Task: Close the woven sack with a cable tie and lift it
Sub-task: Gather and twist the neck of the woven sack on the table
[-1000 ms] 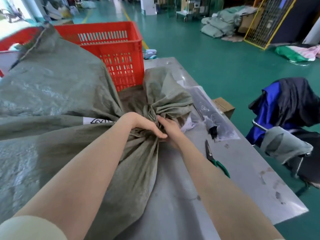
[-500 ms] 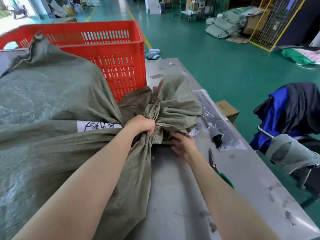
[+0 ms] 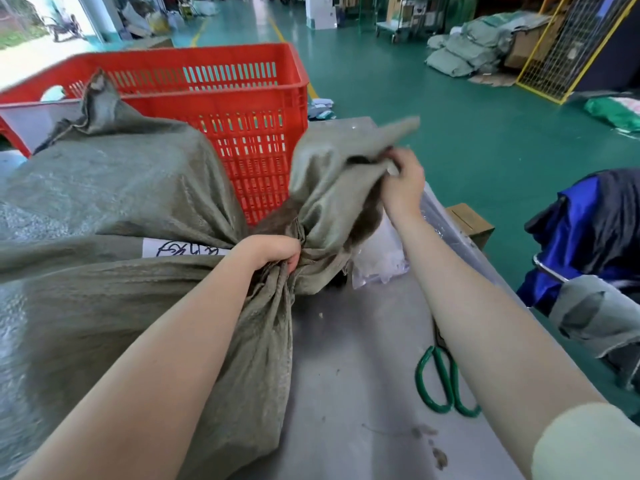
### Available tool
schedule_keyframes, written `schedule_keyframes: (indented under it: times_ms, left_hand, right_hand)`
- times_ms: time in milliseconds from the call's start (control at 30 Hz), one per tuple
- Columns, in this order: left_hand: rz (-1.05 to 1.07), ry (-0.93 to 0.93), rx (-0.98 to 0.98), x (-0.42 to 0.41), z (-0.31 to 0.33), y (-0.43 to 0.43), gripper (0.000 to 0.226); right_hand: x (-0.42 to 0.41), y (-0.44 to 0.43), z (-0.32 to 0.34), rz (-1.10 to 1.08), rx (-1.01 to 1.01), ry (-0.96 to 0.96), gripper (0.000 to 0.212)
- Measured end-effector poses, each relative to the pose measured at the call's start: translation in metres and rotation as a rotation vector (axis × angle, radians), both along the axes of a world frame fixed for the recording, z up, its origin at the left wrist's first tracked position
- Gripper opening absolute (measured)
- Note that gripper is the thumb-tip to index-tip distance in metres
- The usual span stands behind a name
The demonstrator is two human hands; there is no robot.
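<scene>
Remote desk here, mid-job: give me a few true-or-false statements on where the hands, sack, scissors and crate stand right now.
1. The left hand grips the gathered neck of the sack. True.
2. The right hand holds the scissors. False: it grips the sack's loose top flap, and the scissors lie on the table.
3. A cable tie is cinched round the neck. False: none shows there.
4. A red crate stands behind the sack. True.
</scene>
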State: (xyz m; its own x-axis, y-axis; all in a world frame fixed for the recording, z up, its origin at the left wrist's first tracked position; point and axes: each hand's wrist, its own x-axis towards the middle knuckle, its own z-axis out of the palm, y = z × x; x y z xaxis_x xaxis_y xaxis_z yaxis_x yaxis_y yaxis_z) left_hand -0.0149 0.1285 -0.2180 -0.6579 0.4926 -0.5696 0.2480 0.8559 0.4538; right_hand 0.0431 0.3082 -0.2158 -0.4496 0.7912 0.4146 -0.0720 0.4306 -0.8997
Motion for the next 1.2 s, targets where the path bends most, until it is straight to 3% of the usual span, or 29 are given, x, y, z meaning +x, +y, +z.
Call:
schedule_keyframes:
  times_ms: [67,133,233,333,433,533,567,700,867,933,1000,1100,1200]
  left_hand:
    - [0.0,-0.022,0.015,0.0,0.0,0.0,0.064]
    - [-0.004,-0.031,0.028,0.0,-0.001,0.0,0.055]
    - [0.019,-0.027,0.027,0.001,-0.001,0.0,0.036]
    - [0.002,-0.011,0.04,0.002,0.0,0.001,0.053]
    - [-0.009,-0.017,0.044,0.002,0.003,0.0,0.059]
    - [-0.013,-0.024,0.039,0.0,0.001,-0.001,0.055]
    - [-0.013,-0.018,0.039,-0.002,-0.001,-0.002,0.052]
    - [-0.017,0.016,0.027,0.002,-0.008,0.002,0.024]
    - [-0.077,0.067,0.008,-0.001,-0.01,0.003,0.036]
    - [-0.076,0.116,-0.002,-0.003,-0.008,0.0,0.031]
    - [-0.067,0.109,-0.026,0.001,-0.01,0.0,0.024]
    - [-0.084,0.035,-0.042,0.004,-0.012,0.002,0.039]
    - [-0.102,0.005,-0.052,0.0,-0.014,0.004,0.035]
  right_hand:
    - [-0.008,-0.009,0.023,0.004,0.216,0.084,0.028]
    - [-0.011,-0.016,0.016,0.001,0.215,0.076,0.032]
    - [0.001,-0.028,-0.033,0.009,-0.164,0.08,0.056]
    - [0.025,-0.031,-0.069,-0.183,-0.749,-0.049,0.068]
    - [0.03,-0.027,-0.079,-0.143,-0.968,-0.059,0.059]
    - [0.021,-0.022,-0.059,0.097,-1.11,-0.05,0.02]
    - [0.02,-0.023,-0.051,0.162,-1.17,-0.026,0.029]
    - [0.001,-0.024,-0.005,0.174,-0.959,0.169,0.035]
    - [-0.021,-0.024,0.07,0.339,-0.389,0.185,0.04]
    - [-0.019,-0.03,0.089,0.371,-0.422,0.252,0.032]
    - [-0.013,-0.029,0.085,0.3,-0.675,0.377,0.022]
    - [0.002,-0.022,0.036,0.124,-0.943,0.31,0.014]
    - [0.02,-0.018,-0.013,-0.028,-0.873,0.09,0.05]
